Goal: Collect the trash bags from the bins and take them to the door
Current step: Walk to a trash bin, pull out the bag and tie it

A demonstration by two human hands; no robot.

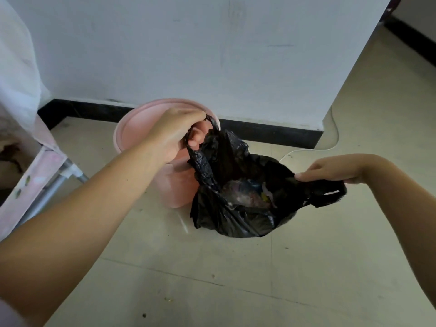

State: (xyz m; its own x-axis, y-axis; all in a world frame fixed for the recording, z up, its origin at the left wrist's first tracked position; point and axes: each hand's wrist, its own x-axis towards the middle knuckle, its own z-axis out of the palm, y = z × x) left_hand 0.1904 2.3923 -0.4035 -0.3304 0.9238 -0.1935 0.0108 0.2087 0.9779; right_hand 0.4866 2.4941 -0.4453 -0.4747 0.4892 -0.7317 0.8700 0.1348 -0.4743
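Note:
A black trash bag (pixel 238 208) hangs open just right of a pink bin (pixel 132 131) that stands against the white wall. Scraps of rubbish show inside the bag's mouth. My left hand (pixel 174 131) is over the bin's rim, fingers hooked through the bag's left handle loop. My right hand (pixel 335 169) is out to the right, pinching the bag's right handle, which droops past my fingers. The bag's bottom rests on or just above the floor; I cannot tell which.
A pink-and-white fabric stand with metal legs (pixel 42 175) stands at the left. A white cable (pixel 328 140) runs along the floor by the wall's corner at the right. Pale tiled floor (pixel 212 279) spreads in front; a passage opens past the corner on the right.

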